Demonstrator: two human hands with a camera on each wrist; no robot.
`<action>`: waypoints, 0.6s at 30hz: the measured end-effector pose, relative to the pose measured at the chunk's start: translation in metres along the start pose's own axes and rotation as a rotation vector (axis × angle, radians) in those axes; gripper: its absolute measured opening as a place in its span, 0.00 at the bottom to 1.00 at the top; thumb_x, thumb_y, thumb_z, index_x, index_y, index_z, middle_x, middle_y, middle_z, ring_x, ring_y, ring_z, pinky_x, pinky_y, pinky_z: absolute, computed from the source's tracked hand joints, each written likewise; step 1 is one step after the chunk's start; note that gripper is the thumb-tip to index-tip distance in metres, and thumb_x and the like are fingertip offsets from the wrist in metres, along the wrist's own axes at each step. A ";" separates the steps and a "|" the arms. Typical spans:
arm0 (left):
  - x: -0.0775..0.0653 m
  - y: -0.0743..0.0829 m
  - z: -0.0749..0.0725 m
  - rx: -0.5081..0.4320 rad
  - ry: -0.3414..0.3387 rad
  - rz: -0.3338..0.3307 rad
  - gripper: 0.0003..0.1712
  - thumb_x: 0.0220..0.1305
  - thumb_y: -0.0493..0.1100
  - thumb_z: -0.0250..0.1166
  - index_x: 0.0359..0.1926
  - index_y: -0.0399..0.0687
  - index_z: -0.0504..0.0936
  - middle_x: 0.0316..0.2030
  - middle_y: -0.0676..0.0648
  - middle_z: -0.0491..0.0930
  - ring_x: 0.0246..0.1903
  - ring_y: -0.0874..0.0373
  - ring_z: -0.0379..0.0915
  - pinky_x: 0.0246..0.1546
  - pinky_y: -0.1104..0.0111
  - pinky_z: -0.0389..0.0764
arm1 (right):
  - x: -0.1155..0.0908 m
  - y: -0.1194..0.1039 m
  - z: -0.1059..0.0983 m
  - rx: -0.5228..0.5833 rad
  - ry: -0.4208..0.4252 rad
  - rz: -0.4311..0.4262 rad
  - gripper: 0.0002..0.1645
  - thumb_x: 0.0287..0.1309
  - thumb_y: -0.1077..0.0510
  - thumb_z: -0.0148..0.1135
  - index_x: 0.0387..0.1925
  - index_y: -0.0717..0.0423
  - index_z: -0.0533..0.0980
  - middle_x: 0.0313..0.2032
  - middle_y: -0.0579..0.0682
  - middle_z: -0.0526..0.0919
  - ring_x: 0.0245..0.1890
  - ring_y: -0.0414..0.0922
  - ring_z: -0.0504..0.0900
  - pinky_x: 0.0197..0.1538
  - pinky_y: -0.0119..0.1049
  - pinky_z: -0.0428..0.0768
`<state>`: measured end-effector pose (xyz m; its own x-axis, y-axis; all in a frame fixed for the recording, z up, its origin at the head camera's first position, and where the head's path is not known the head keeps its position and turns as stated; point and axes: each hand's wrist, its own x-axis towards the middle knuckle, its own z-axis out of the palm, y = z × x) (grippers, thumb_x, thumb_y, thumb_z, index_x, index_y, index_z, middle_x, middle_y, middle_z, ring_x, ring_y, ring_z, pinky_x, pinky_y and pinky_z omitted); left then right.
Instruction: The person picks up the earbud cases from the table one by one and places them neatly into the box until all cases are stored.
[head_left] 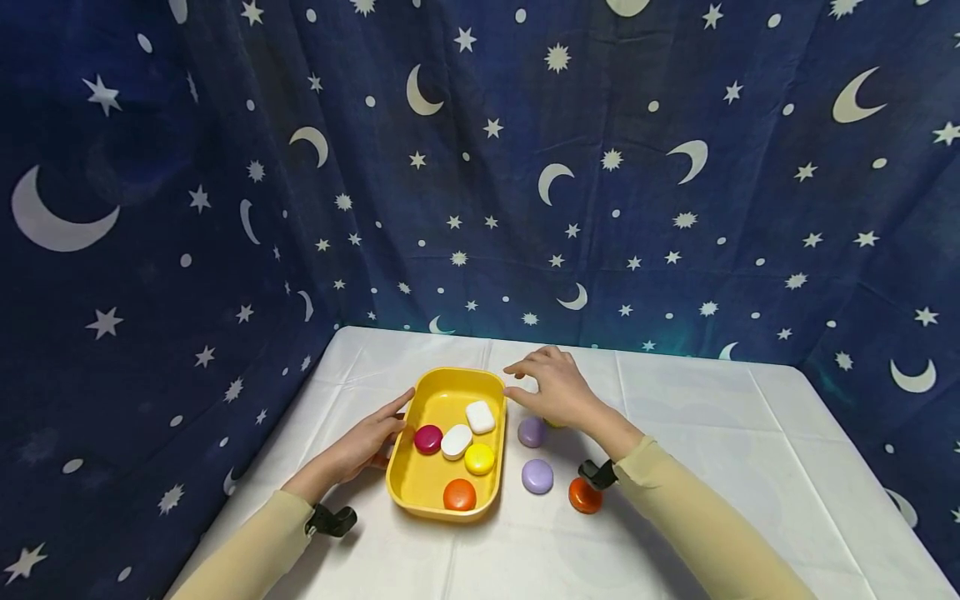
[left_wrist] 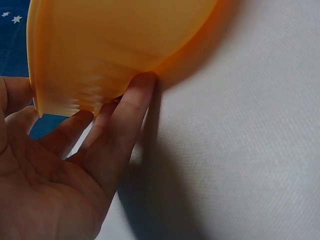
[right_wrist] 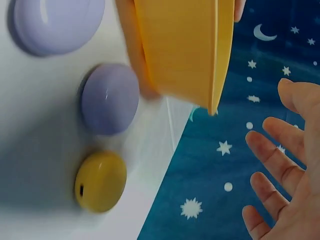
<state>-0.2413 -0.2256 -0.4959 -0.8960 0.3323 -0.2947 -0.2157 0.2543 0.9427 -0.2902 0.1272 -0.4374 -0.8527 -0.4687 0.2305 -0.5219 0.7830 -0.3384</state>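
A yellow plastic tray (head_left: 397,492) sits on the table. It holds smooth, glossy rounded pieces: a dark red one (head_left: 428,439), a white oval (head_left: 457,442), a white squarish one (head_left: 480,417), a yellow one (head_left: 479,459) and an orange one (head_left: 460,495). My left hand (head_left: 367,442) rests against the tray's left side; its fingers (left_wrist: 132,107) touch the outer wall, extended. Just beyond the right rim, my right hand (head_left: 558,387) hovers above the table. Its fingers (right_wrist: 275,155) are spread, with nothing between them.
Right of the tray lie two lilac pieces, one nearer (head_left: 537,477) and one farther (head_left: 532,432). A yellow piece (right_wrist: 101,181) with a dark slot is partly under my right hand in the head view. An orange piece (head_left: 585,496) lies by my right wrist. Starry blue cloth (head_left: 510,167) surrounds the table.
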 end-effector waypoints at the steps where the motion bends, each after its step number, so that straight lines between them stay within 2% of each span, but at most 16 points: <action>1: 0.000 0.000 0.000 0.001 -0.001 0.001 0.37 0.78 0.44 0.50 0.82 0.65 0.50 0.71 0.33 0.64 0.47 0.46 0.79 0.39 0.54 0.87 | -0.001 0.002 -0.002 0.006 0.004 0.000 0.25 0.64 0.37 0.65 0.58 0.42 0.84 0.46 0.42 0.84 0.57 0.47 0.70 0.62 0.51 0.65; 18: 0.000 -0.002 0.000 -0.007 0.001 0.005 0.37 0.78 0.44 0.49 0.82 0.66 0.50 0.71 0.33 0.64 0.47 0.46 0.80 0.40 0.53 0.87 | -0.024 0.041 -0.015 0.047 0.055 0.059 0.26 0.62 0.39 0.67 0.59 0.42 0.83 0.51 0.44 0.83 0.61 0.51 0.68 0.64 0.57 0.63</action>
<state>-0.2407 -0.2257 -0.4982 -0.8976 0.3323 -0.2895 -0.2138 0.2461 0.9454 -0.2907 0.1767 -0.4428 -0.8801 -0.3986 0.2581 -0.4726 0.7880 -0.3946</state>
